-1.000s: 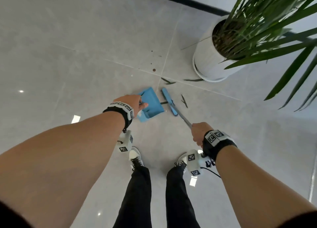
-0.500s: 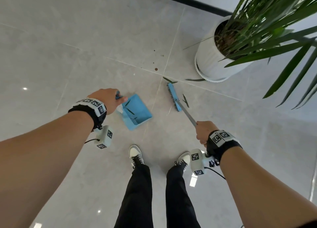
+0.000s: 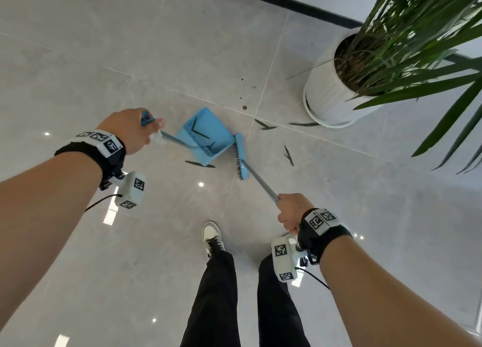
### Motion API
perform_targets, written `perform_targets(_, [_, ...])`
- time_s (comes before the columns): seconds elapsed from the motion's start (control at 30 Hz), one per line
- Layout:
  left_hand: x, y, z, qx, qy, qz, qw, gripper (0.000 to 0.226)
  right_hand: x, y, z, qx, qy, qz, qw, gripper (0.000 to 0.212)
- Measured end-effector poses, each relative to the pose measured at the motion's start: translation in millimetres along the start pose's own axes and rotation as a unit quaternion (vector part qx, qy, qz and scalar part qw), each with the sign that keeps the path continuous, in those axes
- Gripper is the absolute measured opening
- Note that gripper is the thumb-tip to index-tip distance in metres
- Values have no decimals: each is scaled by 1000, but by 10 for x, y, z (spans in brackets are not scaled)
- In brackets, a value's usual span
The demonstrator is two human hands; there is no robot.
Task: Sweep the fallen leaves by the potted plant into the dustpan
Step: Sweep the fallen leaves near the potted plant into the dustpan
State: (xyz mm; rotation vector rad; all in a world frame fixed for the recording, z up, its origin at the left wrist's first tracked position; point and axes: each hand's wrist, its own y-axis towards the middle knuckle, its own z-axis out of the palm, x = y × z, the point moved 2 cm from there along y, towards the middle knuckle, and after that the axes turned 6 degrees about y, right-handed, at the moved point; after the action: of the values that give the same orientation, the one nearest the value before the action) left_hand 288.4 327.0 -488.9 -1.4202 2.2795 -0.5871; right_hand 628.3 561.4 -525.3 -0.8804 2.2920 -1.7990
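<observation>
My left hand (image 3: 133,130) grips the top of the blue dustpan's handle. The dustpan (image 3: 206,135) rests on the grey tiled floor with a few dark green leaves inside it. My right hand (image 3: 292,211) holds the metal handle of the blue broom. The broom head (image 3: 240,155) stands right at the dustpan's right edge. One leaf (image 3: 199,163) lies just below the pan. Two leaves (image 3: 289,155) lie to the right of the broom. More leaves (image 3: 264,125) lie near the white pot (image 3: 326,96) of the plant.
Long green fronds (image 3: 430,47) of the plant overhang the upper right. A dark baseboard (image 3: 287,1) runs along the wall at the top. Small brown specks (image 3: 244,107) dot the floor above the pan. My shoes and dark trousers (image 3: 216,268) are at the bottom centre.
The dustpan has shifted right again and turned, its mouth now next to the broom head. The broom head has swept left and down, away from the leaves to its right.
</observation>
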Motion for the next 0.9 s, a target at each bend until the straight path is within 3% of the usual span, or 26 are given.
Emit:
perform_targets(0.03, [12,23,-3,0,14,2,1000,45,29,0,16,10,106,12,994,31])
perform_targets(0.1, [65,74,-7,-11,35,0,999,52,118,31,26,15,240,52,969,26])
perform_targets(0.17, [107,104,-28,-32,39,-19,999,55,225,19,26,43,380,107,918,23])
perform_targets(0.23, [171,108,-53,-51,31,-46,997,50,331,39,21,58,452,126,881,24])
perform_targets(0.43, [468,58,15,-84,-29,-116,989,48,533,316,214,81,450,109,883,20])
perform_targets(0.57, [639,31,144,-105,-56,-135,984,54,547,497,481,76,409,114,902,20])
perform_targets(0.8, [495,12,152,-87,-40,-94,991,47,106,453,34,17,352,128,927,15])
perform_targets(0.9, [375,12,176,-67,-33,-74,995,47,-106,378,-222,7,361,146,921,12])
